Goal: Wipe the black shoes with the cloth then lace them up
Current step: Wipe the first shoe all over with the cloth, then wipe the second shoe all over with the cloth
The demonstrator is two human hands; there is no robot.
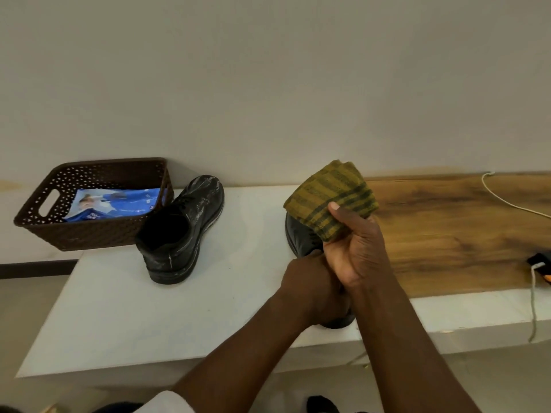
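Note:
One black shoe point(182, 231) stands alone on the white table point(119, 308), heel toward me and toe toward the wall. A second black shoe point(299, 236) sits at mid table, mostly covered by my hands. My right hand point(354, 251) grips a folded yellow-green striped cloth point(331, 198) and holds it just above that shoe's toe. My left hand point(310, 284) is curled over the shoe's opening and holds it; the right hand hides its fingers. No laces can be made out on either shoe.
A brown perforated basket point(38, 231) with a blue printed packet point(116, 204) inside stands at the back left, touching the first shoe. A wooden surface point(447, 234) lies to the right, with a white cord point(507, 201) and a black-orange object point(539, 263). The wall is close behind.

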